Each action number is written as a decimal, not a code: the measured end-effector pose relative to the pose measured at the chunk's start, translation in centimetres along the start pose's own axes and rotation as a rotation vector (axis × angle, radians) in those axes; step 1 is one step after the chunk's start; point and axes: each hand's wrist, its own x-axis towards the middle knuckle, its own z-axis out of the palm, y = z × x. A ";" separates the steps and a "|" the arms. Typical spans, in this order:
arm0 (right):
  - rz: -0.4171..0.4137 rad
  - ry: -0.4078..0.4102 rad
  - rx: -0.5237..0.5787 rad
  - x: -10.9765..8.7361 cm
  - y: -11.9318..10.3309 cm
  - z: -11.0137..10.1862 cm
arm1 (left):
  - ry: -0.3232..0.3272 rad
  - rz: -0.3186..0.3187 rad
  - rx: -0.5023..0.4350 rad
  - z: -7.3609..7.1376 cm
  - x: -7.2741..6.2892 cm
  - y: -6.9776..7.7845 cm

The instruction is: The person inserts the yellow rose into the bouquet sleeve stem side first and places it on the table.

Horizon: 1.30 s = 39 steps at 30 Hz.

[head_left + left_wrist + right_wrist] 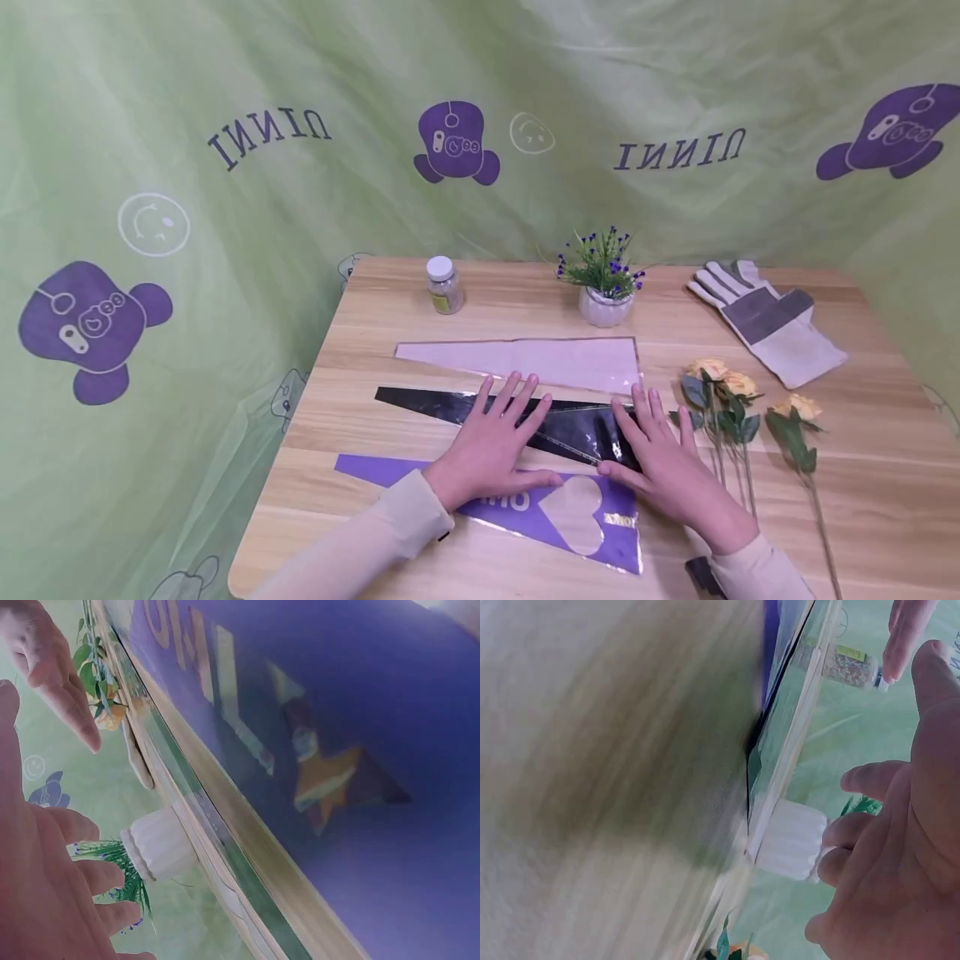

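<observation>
Three tapered flower sleeves lie flat in rows on the wooden table: a pale pink one (pixel 525 358) at the back, a glossy black one (pixel 420 403) in the middle and a purple one (pixel 532 525) with a heart and lettering in front. My left hand (pixel 491 446), palm down with fingers spread, is over the black and purple sleeves and hides part of both. Over the wide right end of the black sleeve is my right hand (pixel 671 475), its fingers likewise apart. Neither palm holds anything in the wrist views.
Peach roses (pixel 738 383) with long stems lie to the right, one rose (pixel 797 407) apart from the others. Behind them rests a grey-white work glove (pixel 772 321). A white-capped jar (pixel 445 287) and a potted plant (pixel 606 304) stand along the back, before a green curtain (pixel 360 192).
</observation>
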 end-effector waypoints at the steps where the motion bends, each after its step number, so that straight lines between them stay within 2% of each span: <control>1: 0.004 -0.002 -0.002 0.0 0.0 -0.1 | -0.004 -0.006 -0.008 0.0 0.1 0.1; 4: 0.003 0.020 -0.036 0.4 0.2 -0.6 | -0.001 -0.014 -0.035 -0.4 0.9 0.0; 6: -0.016 0.053 -0.072 1.3 0.6 -1.4 | -0.002 -0.017 -0.060 -0.8 2.1 -0.3; 9: -0.050 0.103 -0.108 3.4 1.5 -2.8 | -0.019 0.002 -0.074 -1.4 4.8 -0.7; 11: -0.055 0.125 -0.120 5.1 2.0 -3.9 | -0.048 0.030 -0.067 -1.6 7.1 -0.9; 16: 0.005 0.097 -0.168 8.7 3.4 -4.8 | -0.166 0.133 -0.055 -1.0 12.1 -0.3; 20: 0.104 0.006 -0.223 10.6 4.1 -4.8 | -0.237 0.192 -0.053 0.0 14.5 0.0; 24: 0.192 -0.095 -0.248 11.9 4.5 -4.6 | -0.291 0.214 -0.040 0.4 15.7 -0.1; 27: 0.231 -0.132 -0.220 12.5 4.6 -4.2 | -0.313 0.215 -0.060 0.8 15.8 -0.2; 34: 0.280 -0.052 -0.088 12.8 4.9 -3.6 | -0.308 0.210 -0.094 0.9 15.8 -0.5; 39: 0.260 0.019 0.063 12.5 4.5 -3.5 | -0.339 0.211 -0.112 0.5 15.7 -0.8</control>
